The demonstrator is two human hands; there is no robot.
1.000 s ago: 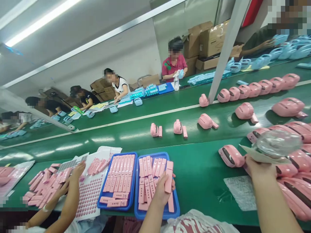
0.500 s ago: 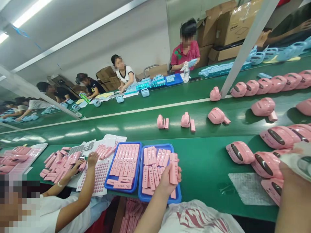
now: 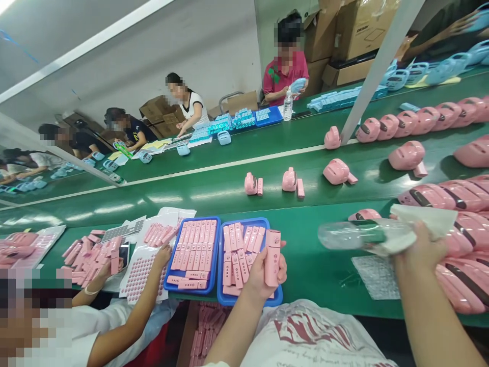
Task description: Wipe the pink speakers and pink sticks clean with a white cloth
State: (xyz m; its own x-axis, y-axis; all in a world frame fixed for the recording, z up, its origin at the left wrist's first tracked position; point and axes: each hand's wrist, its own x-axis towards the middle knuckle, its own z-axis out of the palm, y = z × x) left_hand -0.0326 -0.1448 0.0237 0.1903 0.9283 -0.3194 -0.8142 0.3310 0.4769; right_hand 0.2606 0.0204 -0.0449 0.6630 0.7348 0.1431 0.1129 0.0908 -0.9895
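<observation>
My left hand (image 3: pixel 260 278) is closed around a pink handle piece (image 3: pixel 272 257), a long box shape with small round marks down its face. It holds the piece upright over the right edge of a blue tray (image 3: pixel 280 298) of similar pink pieces. To the right, my right hand (image 3: pixel 422 247) grips a clear plastic bottle (image 3: pixel 344 235), tipped on its side with its base pointing left. A whitish cloth (image 3: pixel 431 219) is in the same hand; motion blurs both, and the bottle's top is hidden. Pink rounded housings (image 3: pixel 464 283) with dark windows stand beside and behind that hand.
A second blue tray (image 3: pixel 166 285) of pink pieces lies left of mine. There a co-worker's hand (image 3: pixel 162 255) reaches over sticker sheets (image 3: pixel 141 278). Bubble wrap (image 3: pixel 376 285) lies near my right forearm. Pink housings (image 3: pixel 336 172) sit on the green belt (image 3: pixel 214 196).
My right hand has swung left from the right edge, bringing the bottle and cloth over the table. My left hand still holds the pink handle piece. The co-worker's hand has moved toward the tray.
</observation>
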